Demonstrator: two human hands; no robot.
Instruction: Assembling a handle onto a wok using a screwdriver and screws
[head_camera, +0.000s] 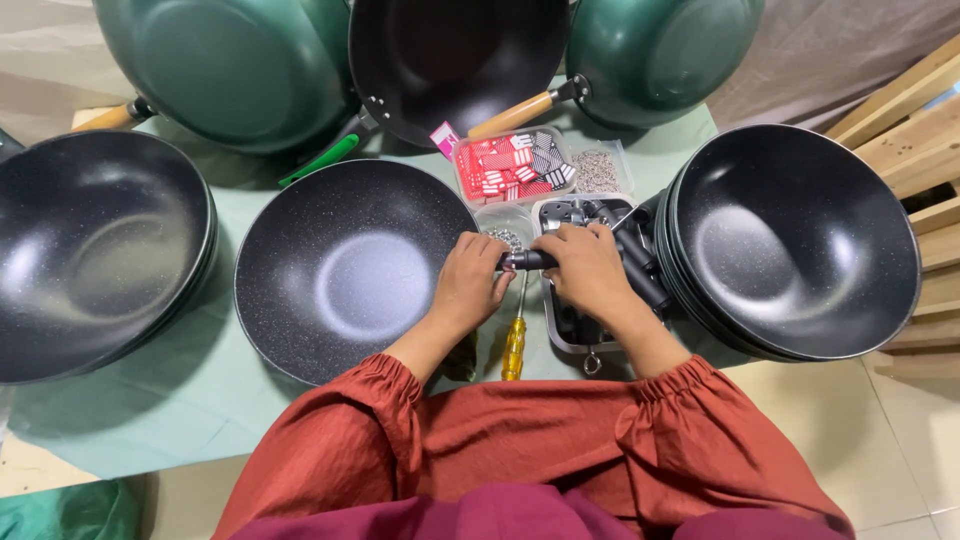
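We close both hands — left hand (468, 285), right hand (588, 268) — around the black handle (528, 261) at the pan (350, 268) rim; a loose grip risks misalignment.

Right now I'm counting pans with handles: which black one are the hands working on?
The single speckled pan in the middle, touched by the left hand; the other black pans sit farther off.

pale tiled floor (900, 450) under a green cloth (180, 410), wooden slats (920, 110) at right, beige drape (790, 70) behind.
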